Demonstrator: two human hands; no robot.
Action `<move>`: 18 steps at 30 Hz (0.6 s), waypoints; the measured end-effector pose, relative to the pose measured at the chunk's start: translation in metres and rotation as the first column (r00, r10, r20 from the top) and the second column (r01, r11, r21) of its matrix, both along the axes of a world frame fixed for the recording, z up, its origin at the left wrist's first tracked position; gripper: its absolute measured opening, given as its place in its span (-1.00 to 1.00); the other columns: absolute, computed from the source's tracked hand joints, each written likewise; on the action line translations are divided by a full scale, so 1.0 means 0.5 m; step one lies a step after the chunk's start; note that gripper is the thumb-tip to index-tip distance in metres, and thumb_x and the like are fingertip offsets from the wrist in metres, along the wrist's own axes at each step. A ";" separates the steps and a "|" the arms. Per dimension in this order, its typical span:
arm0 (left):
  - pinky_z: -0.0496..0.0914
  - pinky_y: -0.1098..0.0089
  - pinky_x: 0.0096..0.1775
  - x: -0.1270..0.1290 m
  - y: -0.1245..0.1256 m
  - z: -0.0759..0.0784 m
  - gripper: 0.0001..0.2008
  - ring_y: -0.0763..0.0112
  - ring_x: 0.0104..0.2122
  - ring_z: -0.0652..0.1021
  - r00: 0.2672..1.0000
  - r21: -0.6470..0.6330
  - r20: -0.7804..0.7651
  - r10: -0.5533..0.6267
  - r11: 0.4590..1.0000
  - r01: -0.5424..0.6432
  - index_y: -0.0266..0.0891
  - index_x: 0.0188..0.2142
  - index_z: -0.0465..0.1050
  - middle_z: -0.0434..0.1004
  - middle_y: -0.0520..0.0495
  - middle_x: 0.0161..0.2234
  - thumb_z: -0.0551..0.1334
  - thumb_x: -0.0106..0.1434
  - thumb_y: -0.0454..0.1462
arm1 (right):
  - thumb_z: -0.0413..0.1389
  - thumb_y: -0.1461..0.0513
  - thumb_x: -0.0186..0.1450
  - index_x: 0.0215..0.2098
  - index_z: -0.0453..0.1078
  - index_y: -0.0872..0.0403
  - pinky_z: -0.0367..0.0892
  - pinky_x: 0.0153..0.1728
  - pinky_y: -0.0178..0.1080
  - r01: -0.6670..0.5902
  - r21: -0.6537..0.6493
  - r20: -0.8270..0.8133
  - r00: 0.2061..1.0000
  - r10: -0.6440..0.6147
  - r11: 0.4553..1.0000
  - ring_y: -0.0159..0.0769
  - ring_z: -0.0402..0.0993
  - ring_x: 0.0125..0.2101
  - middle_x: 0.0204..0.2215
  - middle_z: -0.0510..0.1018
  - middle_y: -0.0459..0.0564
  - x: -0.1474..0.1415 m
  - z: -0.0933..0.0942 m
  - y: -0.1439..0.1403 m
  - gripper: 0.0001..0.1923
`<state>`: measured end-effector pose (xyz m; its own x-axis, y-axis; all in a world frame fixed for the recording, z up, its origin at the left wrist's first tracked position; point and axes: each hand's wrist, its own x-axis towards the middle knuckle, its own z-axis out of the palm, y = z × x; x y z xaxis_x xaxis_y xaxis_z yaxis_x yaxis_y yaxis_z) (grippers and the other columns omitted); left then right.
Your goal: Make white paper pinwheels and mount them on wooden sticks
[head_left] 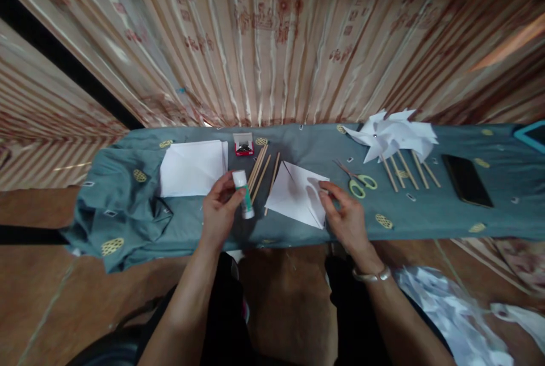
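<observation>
A white glue stick (243, 194) with a green label is held upright between the thumb and fingers of my left hand (220, 204). To its right lies a square of white paper (293, 193) with a cut or crease line near its top corner. The thumb and forefinger of my right hand (344, 213) close on the right edge of this paper, and the hand's shadow falls across it. Several thin wooden sticks (259, 167) rest between the glue stick and the paper, one partly under the paper's left edge.
A stack of white paper (193, 167) lies left, beside a small red box of dark pins (244, 144). Green-handled scissors (360, 181), white paper pinwheels (395, 136) on sticks and a black phone (467, 180) lie right. A plastic bag of paper scraps (451, 315) sits below the table.
</observation>
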<state>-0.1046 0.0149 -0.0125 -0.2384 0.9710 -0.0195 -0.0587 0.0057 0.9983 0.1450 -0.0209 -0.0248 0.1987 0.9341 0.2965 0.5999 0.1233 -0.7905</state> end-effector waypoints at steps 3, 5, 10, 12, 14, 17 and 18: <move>0.45 0.41 -0.24 0.063 -0.031 0.006 -0.55 0.46 -0.38 0.54 0.897 -0.161 0.428 -0.108 0.968 0.194 -0.26 -0.21 0.53 0.56 0.03 -0.37 0.47 -0.14 -0.21 | 0.14 0.02 0.27 -0.05 0.49 0.02 0.46 -0.10 -0.12 -0.240 -0.151 -0.404 0.900 0.162 0.959 -0.19 0.57 -0.15 -0.10 0.62 0.07 -0.043 0.012 -0.035 -0.63; 0.45 0.42 -0.21 0.097 -0.047 0.003 -0.55 0.50 -0.39 0.54 0.824 -0.198 0.550 -0.137 0.937 0.288 -0.26 -0.24 0.53 0.56 0.05 -0.40 0.50 -0.20 -0.27 | 0.24 0.03 0.18 -0.03 0.48 -0.02 0.48 -0.15 -0.17 -0.373 -0.189 -0.571 0.794 0.208 0.908 -0.23 0.57 -0.19 -0.11 0.62 0.01 -0.064 0.014 -0.046 -0.58; 0.43 0.43 -0.22 0.126 -0.056 -0.008 -0.60 0.49 -0.41 0.54 0.799 -0.190 0.564 -0.206 0.910 0.368 -0.28 -0.29 0.57 0.60 0.03 -0.43 0.52 -0.19 -0.27 | 0.38 0.07 0.01 -0.26 0.57 0.02 0.46 -0.46 -0.29 -0.328 -0.245 -0.769 0.639 0.024 0.912 -0.36 0.51 -0.52 -0.47 0.64 -0.08 -0.058 0.014 -0.033 -0.65; 0.42 0.46 -0.23 0.126 -0.053 -0.011 -0.62 0.49 -0.40 0.54 0.807 -0.191 0.546 -0.225 0.904 0.382 -0.29 -0.32 0.59 0.61 0.01 -0.41 0.52 -0.18 -0.25 | 0.41 0.10 -0.04 -0.32 0.58 0.03 0.45 -0.47 -0.32 -0.331 -0.262 -0.814 0.581 -0.023 0.906 -0.39 0.50 -0.54 -0.52 0.62 -0.11 -0.046 0.018 -0.027 -0.67; 0.41 0.49 -0.25 0.126 -0.049 -0.012 -0.65 0.51 -0.40 0.53 0.800 -0.199 0.557 -0.223 0.899 0.389 -0.29 -0.34 0.60 0.61 0.02 -0.41 0.51 -0.17 -0.24 | 0.43 0.14 -0.07 -0.35 0.58 0.03 0.44 -0.47 -0.38 -0.341 -0.284 -0.854 0.514 -0.075 0.896 -0.44 0.49 -0.54 -0.52 0.61 -0.13 -0.036 0.023 -0.026 -0.69; 0.43 0.51 -0.26 0.120 -0.038 -0.008 -0.70 0.53 -0.39 0.54 0.774 -0.224 0.614 -0.154 0.907 0.358 -0.28 -0.37 0.60 0.61 0.01 -0.40 0.49 -0.15 -0.26 | 0.45 0.16 -0.10 -0.38 0.57 0.03 0.42 -0.50 -0.46 -0.314 -0.319 -0.887 0.432 -0.164 0.894 -0.50 0.47 -0.56 -0.54 0.60 -0.16 -0.029 0.025 -0.029 -0.69; 0.44 0.51 -0.24 0.115 -0.032 -0.006 -0.73 0.52 -0.37 0.56 0.769 -0.232 0.629 -0.119 0.915 0.331 -0.28 -0.38 0.60 0.61 0.00 -0.38 0.47 -0.14 -0.27 | 0.45 0.16 -0.10 -0.38 0.57 0.04 0.42 -0.51 -0.47 -0.299 -0.322 -0.893 0.410 -0.184 0.898 -0.51 0.47 -0.57 -0.56 0.59 -0.16 -0.027 0.024 -0.029 -0.68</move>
<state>-0.0469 -0.0012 -0.0153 0.1486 0.9090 -0.3894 -0.5899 0.3976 0.7028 0.1317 -0.0353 -0.0129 0.0581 0.9208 -0.3857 -0.4718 -0.3151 -0.8235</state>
